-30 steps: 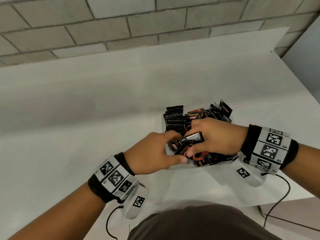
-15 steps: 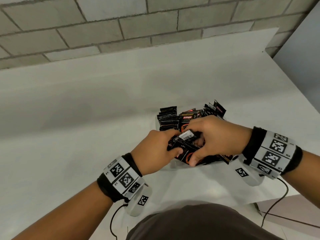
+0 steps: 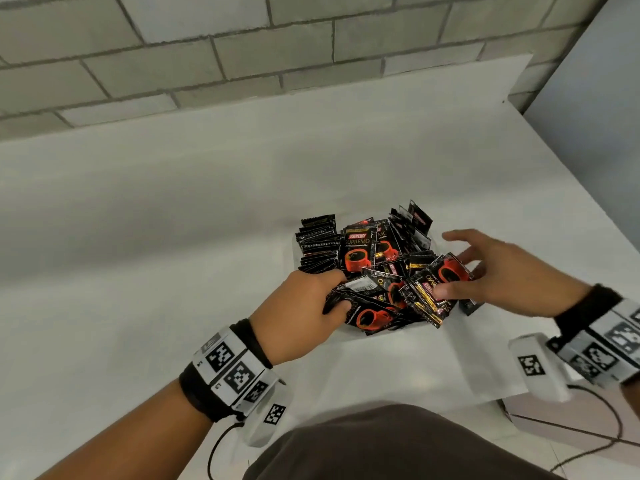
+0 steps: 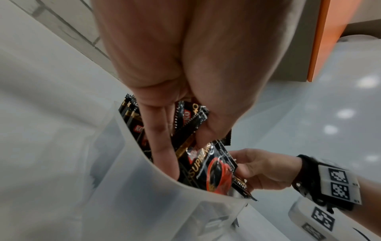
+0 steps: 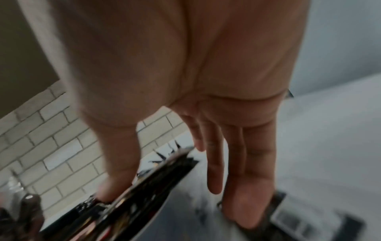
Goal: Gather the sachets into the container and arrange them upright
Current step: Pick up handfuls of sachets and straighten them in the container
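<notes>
A translucent container (image 3: 388,336) on the white table is crammed with black coffee sachets. A row of sachets (image 3: 318,244) stands upright at its back left, while those in the middle and front lie jumbled. My left hand (image 3: 337,292) reaches into the near left corner, with thumb and fingers gripping a few sachets (image 4: 191,130). My right hand (image 3: 450,275) is at the container's right side. It pinches a bundle of sachets (image 3: 427,289) between the thumb and straight fingers. The right wrist view is blurred but shows the thumb on that bundle (image 5: 144,192).
A brick wall (image 3: 242,64) runs along the back of the table (image 3: 173,220). The table's right edge (image 3: 588,188) drops off close to my right hand. A dark sachet (image 3: 469,306) lies just outside the container under that hand. Cables hang from both wrists.
Both hands were pressed together over the container's front. The right hand has now pulled away to the right with a bundle of sachets, uncovering the middle of the pile. The left hand stayed put.
</notes>
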### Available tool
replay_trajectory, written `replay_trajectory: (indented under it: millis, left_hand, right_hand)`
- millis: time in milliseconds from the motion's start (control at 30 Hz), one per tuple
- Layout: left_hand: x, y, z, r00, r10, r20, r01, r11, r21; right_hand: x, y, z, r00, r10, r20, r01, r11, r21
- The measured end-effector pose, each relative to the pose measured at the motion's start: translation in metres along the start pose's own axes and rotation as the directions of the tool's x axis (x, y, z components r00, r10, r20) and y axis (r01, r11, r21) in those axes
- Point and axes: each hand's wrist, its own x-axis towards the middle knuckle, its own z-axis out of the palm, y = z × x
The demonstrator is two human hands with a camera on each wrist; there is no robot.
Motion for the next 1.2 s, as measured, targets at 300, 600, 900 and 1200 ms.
replay_trajectory:
  millis: [300,600,900,1200]
  left_hand:
    - [-0.001,-0.013,-0.002,0.994,-0.111,0.006,0.108,0.946,-0.305]
    - [0.002,-0.006,-0.003,0.983,-0.170,0.071,0.178,0.776,-0.605]
    - [0.003,0.002,-0.010,0.992,-0.077,0.098,0.121,0.779,-0.615]
    - [0.014,0.015,-0.012,1.000,-0.003,-0.011,-0.003,0.857,-0.515]
  right_hand:
    - [-0.007,0.007,-0.014,0.989,-0.042,-0.140,0.077,0.963,0.260]
    - [-0.023,-0.053,-0.011,0.937,-0.346,-0.054,0.336,0.843,0.420]
    - [0.003,-0.077,0.028,0.943,-0.333,-0.024,0.332,0.929,0.165]
    - [-0.011,-0.074,0.012,0.872,-0.466,-0.149,0.488,0.845,0.218]
